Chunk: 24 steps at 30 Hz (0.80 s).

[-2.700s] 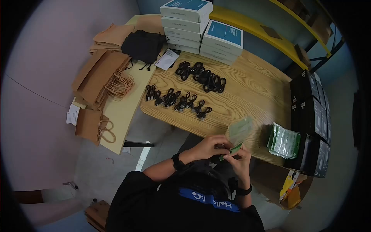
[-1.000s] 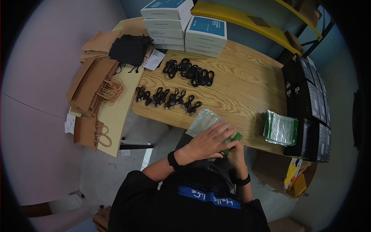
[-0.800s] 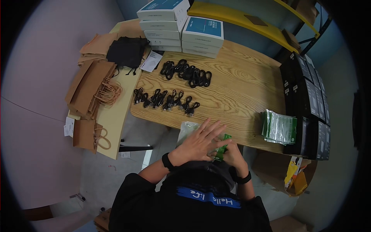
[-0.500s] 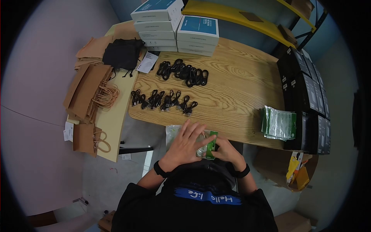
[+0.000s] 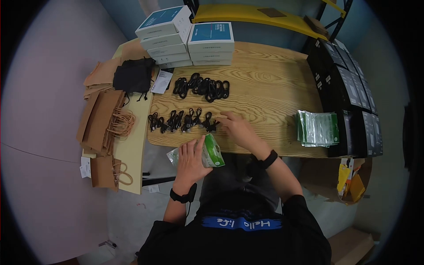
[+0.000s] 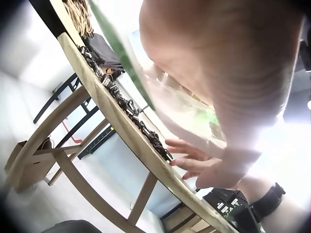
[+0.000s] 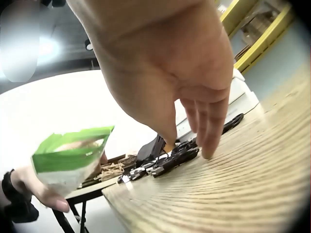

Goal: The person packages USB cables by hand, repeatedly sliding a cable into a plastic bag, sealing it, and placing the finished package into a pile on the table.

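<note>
My left hand (image 5: pixel 191 162) grips a clear plastic pouch with a green band (image 5: pixel 214 151), thumb on the near side, in front of the table edge. In the right wrist view the green end of the pouch (image 7: pixel 73 153) gapes. My right hand (image 5: pixel 242 134) reaches over the table's front, fingers extended down at the rightmost small black cable bundle (image 5: pixel 208 124). Thumb and fingers are apart there, fingertips right at the cable (image 7: pixel 177 160). More tied short cables (image 5: pixel 174 120) lie in a row to the left.
Thicker coiled black cables (image 5: pixel 205 87) lie behind the row. White-and-blue boxes (image 5: pixel 211 42) stack at the back. A pile of green-edged pouches (image 5: pixel 317 128) and black boxes (image 5: pixel 349 88) stand right. Paper bags (image 5: pixel 99 117) and black cloth bags (image 5: pixel 132 77) lie on the left table.
The right hand has left the pouch and moved forward to the cable row. The left hand has shifted left with the pouch, which is now tilted, and the head view has moved.
</note>
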Available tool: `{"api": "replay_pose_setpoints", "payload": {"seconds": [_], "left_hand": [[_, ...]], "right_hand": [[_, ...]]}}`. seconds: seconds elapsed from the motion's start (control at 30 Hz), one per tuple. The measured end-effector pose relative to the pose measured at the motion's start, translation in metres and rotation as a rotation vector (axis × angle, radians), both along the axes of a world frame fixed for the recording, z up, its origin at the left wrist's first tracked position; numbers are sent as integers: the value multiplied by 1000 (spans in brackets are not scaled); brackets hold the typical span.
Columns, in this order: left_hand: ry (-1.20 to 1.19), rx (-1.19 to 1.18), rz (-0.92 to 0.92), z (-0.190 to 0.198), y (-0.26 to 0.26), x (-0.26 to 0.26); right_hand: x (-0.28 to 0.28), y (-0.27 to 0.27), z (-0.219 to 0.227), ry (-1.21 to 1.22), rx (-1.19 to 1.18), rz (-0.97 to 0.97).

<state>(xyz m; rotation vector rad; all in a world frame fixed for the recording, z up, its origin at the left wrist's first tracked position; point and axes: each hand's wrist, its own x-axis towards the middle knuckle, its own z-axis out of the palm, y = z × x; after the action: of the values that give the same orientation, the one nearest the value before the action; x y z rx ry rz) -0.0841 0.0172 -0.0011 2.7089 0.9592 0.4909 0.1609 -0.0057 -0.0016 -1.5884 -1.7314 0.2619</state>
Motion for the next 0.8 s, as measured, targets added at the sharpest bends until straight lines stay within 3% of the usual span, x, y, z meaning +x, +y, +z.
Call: {"api": "replay_pose_setpoints", "payload": {"seconds": [0.07,0.2,0.27,0.4,0.47,0.5,0.57,0.7,0.8], "left_hand": [[-1,21,11,2,0,-1],[17,21,87,4,1,-3],[21,9,116,0,0,-5],[21,-18,113,-6,3,-3],[19,-26,116,-7,4,1],[7,-28,111,-7,4,3],[-6,-36,106,-6,4,9],[-26,-31,74,-7,0,23],[-45,0,47,-7,-4,32]], "right_hand": [[-6,13,-10,-318,141,-27],[-6,16,-13,-330,-90,-22],[5,10,-20,-131,-212,-66],[21,-11,-13,90,-192,-108],[24,-28,0,598,-365,-133],[25,-35,-3,596,-369,-133],[26,-50,-11,888,-257,-112],[5,-75,8,907,-202,-178],[-8,-83,24,625,-246,-213]]}}
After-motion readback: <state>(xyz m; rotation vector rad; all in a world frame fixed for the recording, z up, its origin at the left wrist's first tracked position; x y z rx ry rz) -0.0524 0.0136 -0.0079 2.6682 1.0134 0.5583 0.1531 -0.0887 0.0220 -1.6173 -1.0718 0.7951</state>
